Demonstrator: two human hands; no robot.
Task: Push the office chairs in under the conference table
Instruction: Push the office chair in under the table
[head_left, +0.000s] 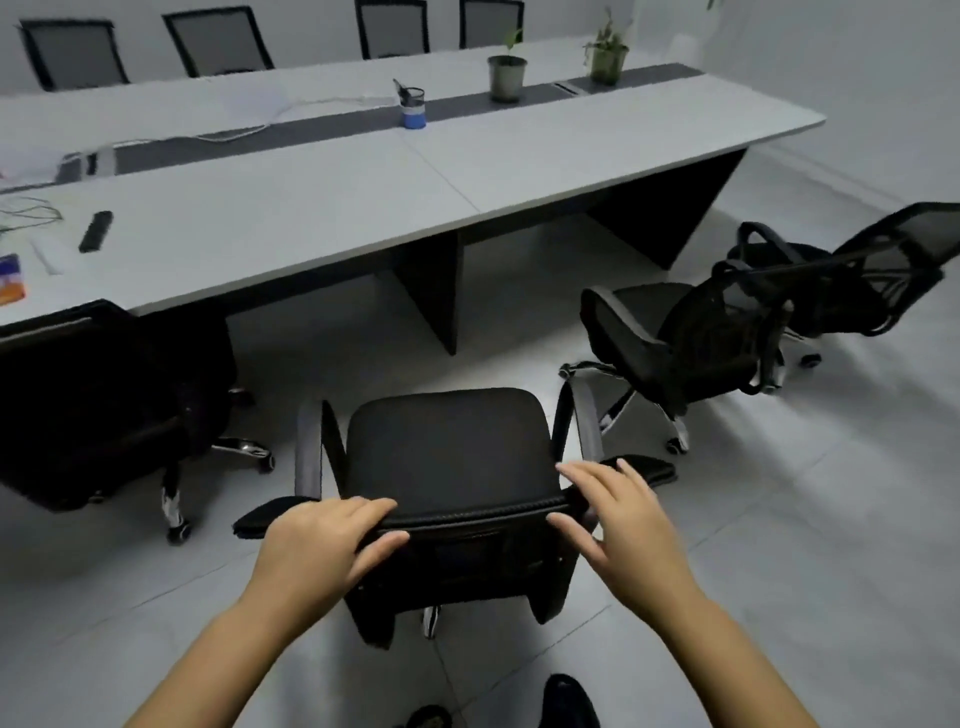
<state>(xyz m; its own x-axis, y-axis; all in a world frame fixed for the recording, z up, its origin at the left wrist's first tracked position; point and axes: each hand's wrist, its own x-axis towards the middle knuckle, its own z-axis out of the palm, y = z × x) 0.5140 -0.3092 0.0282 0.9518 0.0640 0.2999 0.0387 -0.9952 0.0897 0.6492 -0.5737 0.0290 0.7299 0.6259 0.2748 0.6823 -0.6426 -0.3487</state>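
A black office chair (447, 447) stands right in front of me, a short way back from the long grey conference table (322, 208). My left hand (322, 540) grips the top edge of its backrest at the left, fingers over the rim and thumb underneath. At the right end of that edge my right hand (618, 514) hovers with fingers spread, and I cannot tell whether it touches. Two more black mesh chairs, the nearer chair (685, 338) and the farther chair (857, 270), stand out on the floor at the right, turned away from the table.
A dark chair (93, 405) sits tucked at the table's left. Several chairs line the far side (218, 41). On the table are a blue pen cup (414, 109), two potted plants (506, 73), a remote (96, 231) and cables. My shoes (566, 701) show below. Tiled floor lies at right.
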